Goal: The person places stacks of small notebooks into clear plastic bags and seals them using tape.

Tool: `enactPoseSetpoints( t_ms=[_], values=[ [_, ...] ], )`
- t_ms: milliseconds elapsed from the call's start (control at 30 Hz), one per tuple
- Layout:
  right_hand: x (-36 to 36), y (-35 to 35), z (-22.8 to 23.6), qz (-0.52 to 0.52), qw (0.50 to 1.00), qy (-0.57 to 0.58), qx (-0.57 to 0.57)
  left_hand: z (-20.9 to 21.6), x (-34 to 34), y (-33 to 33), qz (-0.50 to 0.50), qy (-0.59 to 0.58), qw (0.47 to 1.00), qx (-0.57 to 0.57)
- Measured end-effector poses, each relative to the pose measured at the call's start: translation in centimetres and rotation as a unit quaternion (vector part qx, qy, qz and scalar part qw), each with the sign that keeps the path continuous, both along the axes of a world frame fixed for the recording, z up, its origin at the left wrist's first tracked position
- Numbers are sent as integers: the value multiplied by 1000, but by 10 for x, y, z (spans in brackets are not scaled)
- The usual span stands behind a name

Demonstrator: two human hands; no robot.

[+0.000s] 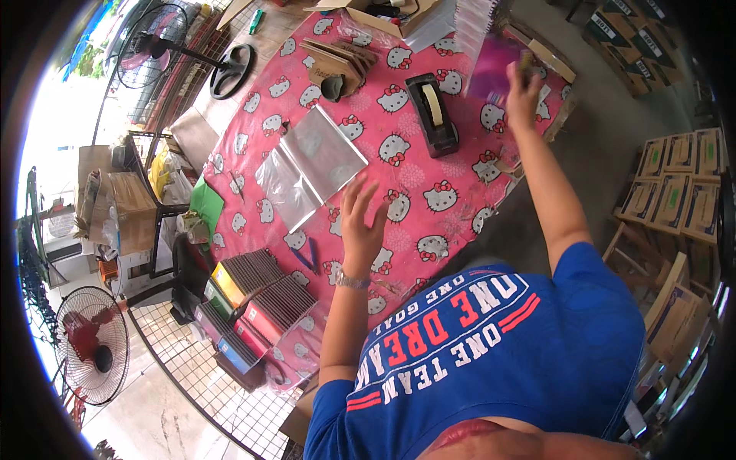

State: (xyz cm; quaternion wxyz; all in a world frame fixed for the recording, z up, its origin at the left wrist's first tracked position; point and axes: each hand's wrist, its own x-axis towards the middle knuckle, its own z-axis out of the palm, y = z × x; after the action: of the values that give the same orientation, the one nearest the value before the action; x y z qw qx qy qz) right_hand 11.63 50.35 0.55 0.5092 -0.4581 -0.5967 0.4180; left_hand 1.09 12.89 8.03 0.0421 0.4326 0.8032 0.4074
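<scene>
Blue short-sleeved T-shirt (491, 337) w/ white & red lettering is seen closest to cam. Glossy purple flat packet (491, 70), blurred, is located on the far r. part of the table; it's met by the r. hand (522, 96), w/ a small yellowish item (526, 64) seen at the fingertips. Whether the r. fingers are clamped on either can't be told, due to blur. Fingers & thumb of the l. hand (363, 222) are spread apart, just beside a flat stack of clear plastic sleeves (310, 169); contact can't be confirmed. A grey beaded bracelet (352, 280) is worn on the l. wrist.

Btwn sleeves & packet, a black tape dispenser w/ pale tape roll (433, 115) is placed. Beyond the sleeves, brown cardboard pieces (345, 61) are stacked beside a small dark cup-like object (333, 87). Blue-handled pliers (303, 259) are laid near-l., next to dark-bound books w/ coloured covers (257, 295). All are carried by a pink cat-print tablecloth (460, 230).

Further out, a green sheet (205, 211) is seen at the l. table edge, a round caged fan (92, 345) lower l., & brown cardboard cartons (678, 184) are piled at r.
</scene>
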Motion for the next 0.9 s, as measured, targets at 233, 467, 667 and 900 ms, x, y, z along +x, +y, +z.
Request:
enactPoseSetpoints(
  t_ms=[233,467,667,900],
  values=[
    [-34,131,-52,-181,941,-178,-222,-46,25,-98,122,-181,973,-76],
    [-51,156,-72,-248,916,-192,-249,-72,58,-167,231,-281,928,-86],
    [-47,165,-79,-253,913,-251,-199,-82,77,-188,289,-339,893,-67],
    [-49,192,-98,-226,910,-320,-139,-73,72,-212,304,-341,888,-46]
  ],
)
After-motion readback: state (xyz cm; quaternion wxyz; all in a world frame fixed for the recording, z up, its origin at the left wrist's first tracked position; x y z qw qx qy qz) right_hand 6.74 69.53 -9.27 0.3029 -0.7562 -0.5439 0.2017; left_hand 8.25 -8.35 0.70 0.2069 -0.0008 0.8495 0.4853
